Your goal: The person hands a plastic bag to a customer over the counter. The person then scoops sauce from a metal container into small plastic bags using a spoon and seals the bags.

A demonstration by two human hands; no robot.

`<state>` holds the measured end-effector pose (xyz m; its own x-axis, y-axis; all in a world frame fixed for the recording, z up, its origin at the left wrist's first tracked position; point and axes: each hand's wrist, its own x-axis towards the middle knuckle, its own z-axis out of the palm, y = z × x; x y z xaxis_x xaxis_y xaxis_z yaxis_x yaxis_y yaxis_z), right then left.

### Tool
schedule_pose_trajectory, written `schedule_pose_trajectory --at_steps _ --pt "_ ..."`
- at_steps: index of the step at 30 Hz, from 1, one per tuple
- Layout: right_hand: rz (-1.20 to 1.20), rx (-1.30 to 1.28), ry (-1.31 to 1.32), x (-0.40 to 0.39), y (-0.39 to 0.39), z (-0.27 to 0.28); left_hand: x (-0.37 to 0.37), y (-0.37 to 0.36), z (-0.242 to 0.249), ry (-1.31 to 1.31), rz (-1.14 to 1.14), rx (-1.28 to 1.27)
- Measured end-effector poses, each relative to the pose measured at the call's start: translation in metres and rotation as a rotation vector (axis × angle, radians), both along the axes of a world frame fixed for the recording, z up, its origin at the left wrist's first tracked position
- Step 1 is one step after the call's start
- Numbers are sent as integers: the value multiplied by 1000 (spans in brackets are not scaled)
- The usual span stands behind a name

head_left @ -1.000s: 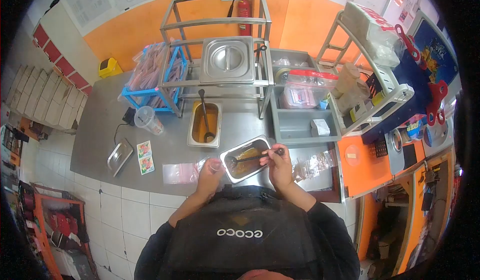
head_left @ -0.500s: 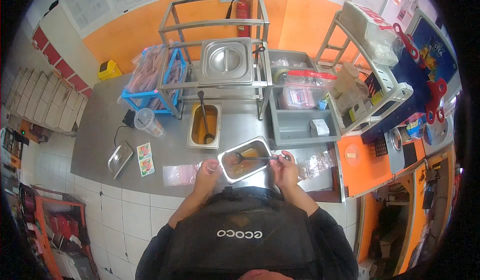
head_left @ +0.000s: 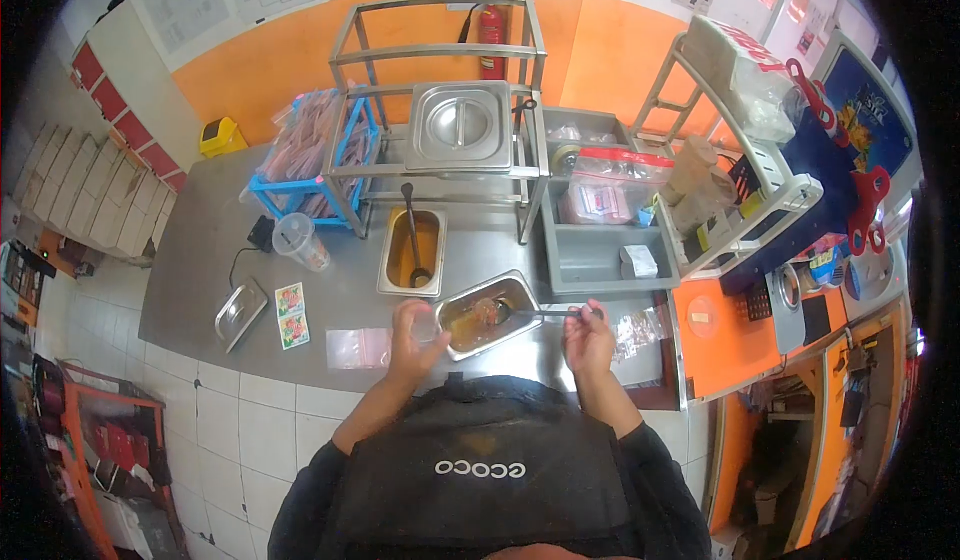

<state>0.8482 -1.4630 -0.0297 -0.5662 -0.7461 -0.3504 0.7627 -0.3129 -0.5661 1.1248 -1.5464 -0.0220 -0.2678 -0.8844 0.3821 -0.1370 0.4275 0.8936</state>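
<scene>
My left hand (head_left: 408, 345) is closed around a small clear plastic cup (head_left: 425, 329), held at the left rim of a steel pan (head_left: 530, 285). Brownish-red liquid with bits in it fills part of that pan. In my right hand (head_left: 590, 346), to the right of the pan, is the handle of a dark ladle (head_left: 545, 312). The ladle's bowl is down in the pan, partly hidden by its contents. Just behind stands a second steel pan (head_left: 385, 278) of orange-brown liquid, with another dark ladle (head_left: 411, 225) leaning in it.
A steel rack (head_left: 430, 55) holding a lidded pan (head_left: 460, 125) stands at the back. Left are a blue basket (head_left: 285, 188) of wrapped items, a plastic cup (head_left: 300, 242), a steel lid (head_left: 242, 315) and plastic bags (head_left: 357, 349). Grey bins (head_left: 610, 260) and a shelf (head_left: 760, 215) stand right.
The ladle's bowl has moved right within the pan, and my right hand has shifted right and slightly down with the handle. My left hand keeps the cup beside the pan, its fingers more raised.
</scene>
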Motion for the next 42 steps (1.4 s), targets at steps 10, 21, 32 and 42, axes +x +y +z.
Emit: schedule_pose_trajectory --at_steps 10,21,32,42 --pt "-12 -317 403 12 -3 140 -50 -12 19 52 -105 -220" --pt "51 -458 703 41 5 168 -64 -15 17 172 -106 -34" --pt "110 -592 1057 50 15 170 -67 -16 18 120 -75 -120" --pt "134 -678 1265 53 24 166 -69 -15 21 131 -77 -76"
